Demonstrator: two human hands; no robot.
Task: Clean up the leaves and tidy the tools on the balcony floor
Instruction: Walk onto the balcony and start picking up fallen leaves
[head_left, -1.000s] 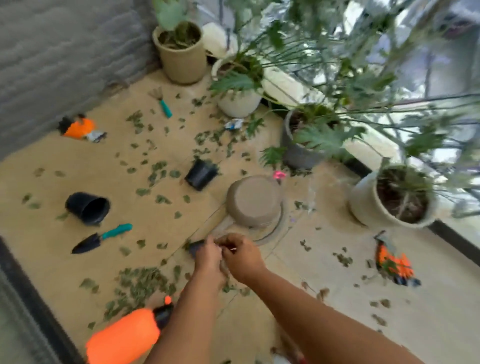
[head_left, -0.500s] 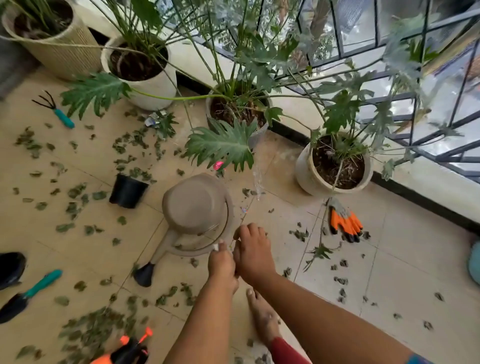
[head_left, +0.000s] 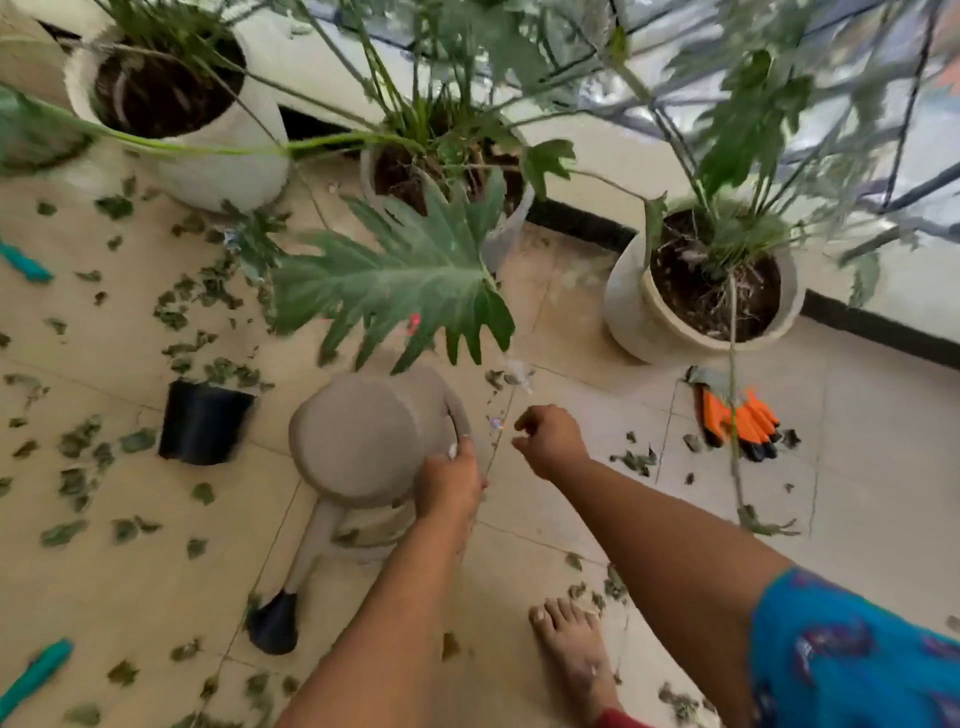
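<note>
Left hand (head_left: 449, 480) is down on the watering can (head_left: 363, 441), fingers curled over the rim at its right edge, gripping it. The can lies tipped on the floor tiles (head_left: 571, 519), its round beige base facing up at the camera, its long spout running down and left to a black nozzle (head_left: 274, 626). So the body of the can sits just left of the grip, the spout trailing below it.

Right hand (head_left: 550, 441) hangs just to the right of the can, not touching it, fingers loosely curled with nothing visible in them. A bare foot (head_left: 574, 644) stands on the tiles below the two arms.

Scattered leaves (head_left: 208, 291) litter the floor, thickest on the left. A black pot (head_left: 202, 423) lies on its side just left of the can. A pair of orange gloves (head_left: 737, 423) rests well to the right, near a white planter (head_left: 639, 312). Two teal tool handles poke in at the left edge, one up high (head_left: 23, 262), one low (head_left: 36, 670). A big lobed leaf (head_left: 405, 283) hangs over the can's top.
</note>
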